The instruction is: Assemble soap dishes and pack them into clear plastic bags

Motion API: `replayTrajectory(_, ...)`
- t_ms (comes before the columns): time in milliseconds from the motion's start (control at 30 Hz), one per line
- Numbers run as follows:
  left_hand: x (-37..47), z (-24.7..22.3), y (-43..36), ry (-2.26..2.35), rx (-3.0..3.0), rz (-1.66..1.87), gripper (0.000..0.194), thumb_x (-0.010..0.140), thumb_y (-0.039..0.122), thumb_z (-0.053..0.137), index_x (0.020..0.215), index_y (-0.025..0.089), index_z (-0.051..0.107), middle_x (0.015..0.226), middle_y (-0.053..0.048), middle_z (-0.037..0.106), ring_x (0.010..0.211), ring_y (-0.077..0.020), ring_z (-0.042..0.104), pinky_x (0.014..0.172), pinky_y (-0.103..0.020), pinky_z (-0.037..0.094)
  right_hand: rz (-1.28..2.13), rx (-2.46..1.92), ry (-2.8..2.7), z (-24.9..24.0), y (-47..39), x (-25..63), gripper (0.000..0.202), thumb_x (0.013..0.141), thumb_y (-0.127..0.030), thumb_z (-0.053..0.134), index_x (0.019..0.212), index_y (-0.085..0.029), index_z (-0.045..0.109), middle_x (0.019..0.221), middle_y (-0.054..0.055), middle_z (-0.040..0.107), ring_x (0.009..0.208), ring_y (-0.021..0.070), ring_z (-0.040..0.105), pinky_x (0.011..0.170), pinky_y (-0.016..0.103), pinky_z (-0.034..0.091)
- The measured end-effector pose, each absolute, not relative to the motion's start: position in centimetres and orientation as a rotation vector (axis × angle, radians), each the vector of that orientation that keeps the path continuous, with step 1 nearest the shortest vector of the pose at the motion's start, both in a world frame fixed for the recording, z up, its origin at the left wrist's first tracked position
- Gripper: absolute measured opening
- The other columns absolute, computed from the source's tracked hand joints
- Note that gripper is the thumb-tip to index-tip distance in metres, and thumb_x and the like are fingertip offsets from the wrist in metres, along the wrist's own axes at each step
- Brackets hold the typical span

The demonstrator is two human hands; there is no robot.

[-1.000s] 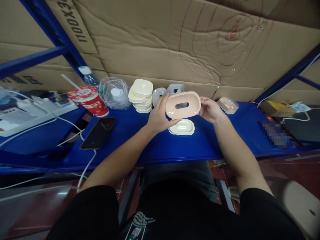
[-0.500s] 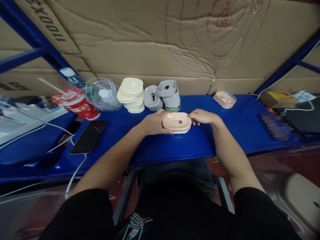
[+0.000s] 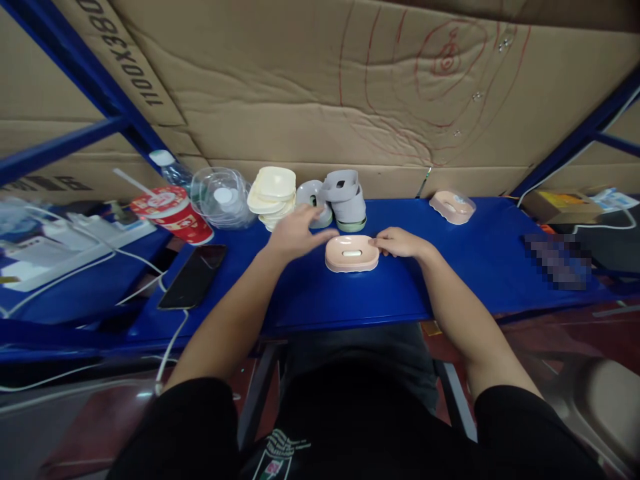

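Observation:
A pink oval soap dish (image 3: 334, 249) with a slot in its middle sits on the blue table before me. At its right end my right hand (image 3: 400, 241) pinches the rim between thumb and fingers. My left hand (image 3: 297, 235), slightly blurred, is off the dish at its upper left, fingers apart and holding nothing. Behind that hand stands a stack of cream dishes (image 3: 273, 183), partly covered by it. Beside the stack are several grey slotted dish parts (image 3: 345, 200), with a greenish one at the bottom.
Clear plastic lids (image 3: 220, 200), a red cup with a straw (image 3: 175, 213) and a bottle (image 3: 170, 170) stand at the back left. A phone (image 3: 193, 277) and white cables lie nearer. Another pink dish under a clear cover (image 3: 453, 207) is at the back right, before the cardboard wall (image 3: 300, 140).
My left hand has let go of the pink dish and moved up and left, opening. The slot now shows a pale filling. My right hand stays at the rim; the view has shifted slightly.

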State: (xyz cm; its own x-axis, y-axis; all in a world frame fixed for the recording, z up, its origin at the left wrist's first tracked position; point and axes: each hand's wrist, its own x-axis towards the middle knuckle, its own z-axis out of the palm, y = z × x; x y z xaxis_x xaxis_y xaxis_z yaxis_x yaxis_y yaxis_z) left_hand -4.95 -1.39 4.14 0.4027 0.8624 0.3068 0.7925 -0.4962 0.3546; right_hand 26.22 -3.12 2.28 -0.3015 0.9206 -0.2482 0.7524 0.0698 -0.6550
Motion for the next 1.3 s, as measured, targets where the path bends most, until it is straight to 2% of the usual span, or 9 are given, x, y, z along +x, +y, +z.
replayTrajectory(67, -6.6, 5.6, -1.0, 1.811, 2.286, 1.017, 0.049, 0.104, 0.056, 0.054, 0.136, 0.023, 0.068, 0.125, -0.012, 0.073, 0.121, -0.0312, 0.07, 0.107, -0.045, 0.055, 1.061, -1.69, -2.093, 2.2, -3.1, 26.2, 0.044, 0.097, -0.054, 0.065, 0.069, -0.021, 0.063, 0.066, 0.002, 0.068, 0.054, 0.0125, 0.056, 0.054, 0.027, 0.042)
replayTrajectory(167, -9.8, 6.9, -0.4, 2.1, 2.087, 1.324, 0.041, 0.104, 0.047, 0.053, 0.135, 0.024, 0.068, 0.142, -0.017, 0.065, 0.138, -0.0359, 0.06, 0.115, -0.052, 0.05, 1.05, -1.678, -2.095, 1.9, -3.0, 26.3, 0.045, 0.097, -0.057, 0.065, 0.069, -0.021, 0.061, 0.068, 0.001, 0.068, 0.055, 0.0123, 0.056, 0.052, 0.026, 0.041)
replayTrajectory(267, -12.9, 6.9, 0.5, 2.249, 1.923, 1.258, 0.051, 0.098, 0.047, 0.059, 0.143, 0.024, 0.063, 0.154, -0.022, 0.055, 0.141, -0.0441, 0.057, 0.115, -0.063, 0.047, 1.025, -1.652, -2.112, 1.5, -2.9, 26.5, 0.046, 0.096, -0.06, 0.064, 0.07, -0.022, 0.059, 0.068, 0.001, 0.067, 0.055, 0.0122, 0.057, 0.052, 0.026, 0.042)
replayTrajectory(367, -14.8, 6.0, 1.5, 2.297, 1.857, 0.981, 0.056, 0.092, 0.046, 0.062, 0.143, 0.022, 0.064, 0.143, -0.024, 0.064, 0.136, -0.0477, 0.06, 0.112, -0.069, 0.047, 1.027, -1.627, -2.106, 1.3, -2.8, 26.6, 0.051, 0.093, -0.067, 0.066, 0.07, -0.022, 0.057, 0.068, 0.0, 0.066, 0.053, 0.0118, 0.057, 0.052, 0.027, 0.042)
replayTrajectory(500, -15.5, 5.3, 2.2, 2.332, 1.874, 0.873, 0.048, 0.092, 0.041, 0.06, 0.136, 0.026, 0.071, 0.127, -0.021, 0.075, 0.127, -0.0439, 0.066, 0.107, -0.065, 0.05, 1.015, -1.615, -2.108, 1.3, -2.8, 26.7, 0.053, 0.091, -0.07, 0.067, 0.071, -0.023, 0.055, 0.069, -0.001, 0.066, 0.052, 0.0115, 0.056, 0.052, 0.027, 0.042)
replayTrajectory(733, -14.6, 6.2, 1.8, 2.432, 1.822, 0.961, 0.047, 0.097, 0.026, 0.056, 0.141, 0.021, 0.07, 0.133, -0.019, 0.075, 0.127, -0.0412, 0.068, 0.107, -0.061, 0.052, 1.012, -1.609, -2.103, 1.5, -3.0, 26.6, 0.047, 0.092, -0.063, 0.067, 0.072, -0.023, 0.056, 0.07, -0.001, 0.066, 0.052, 0.0118, 0.057, 0.053, 0.027, 0.042)
replayTrajectory(1033, -15.2, 6.6, 1.6, 2.339, 1.712, 1.135, 0.047, 0.092, 0.028, 0.071, 0.137, 0.018, 0.072, 0.124, -0.007, 0.077, 0.114, -0.0288, 0.066, 0.107, -0.049, 0.051, 1.002, -1.633, -2.106, 2.0, -3.3, 26.3, 0.047, 0.094, -0.064, 0.067, 0.074, -0.023, 0.056, 0.072, 0.0, 0.067, 0.054, 0.0125, 0.058, 0.055, 0.027, 0.043)
replayTrajectory(1167, -15.5, 6.3, 2.1, 2.273, 1.756, 1.401, 0.043, 0.095, 0.025, 0.069, 0.137, 0.014, 0.069, 0.119, -0.005, 0.075, 0.116, -0.0246, 0.063, 0.113, -0.045, 0.046, 1.0, -1.623, -2.108, 1.9, -3.2, 26.3, 0.051, 0.093, -0.069, 0.067, 0.074, -0.022, 0.057, 0.072, 0.001, 0.068, 0.054, 0.0129, 0.059, 0.055, 0.028, 0.043)
replayTrajectory(1300, -15.1, 5.1, 3.5, 1.968, 2.013, 1.992, 0.039, 0.099, 0.03, 0.069, 0.133, 0.012, 0.066, 0.11, -0.008, 0.067, 0.111, -0.0248, 0.058, 0.106, -0.047, 0.047, 0.934, -1.643, -2.115, 1.9, -2.9, 26.7, 0.054, 0.087, -0.074, 0.07, 0.075, -0.022, 0.063, 0.073, 0.002, 0.071, 0.06, 0.0153, 0.061, 0.061, 0.029, 0.044)
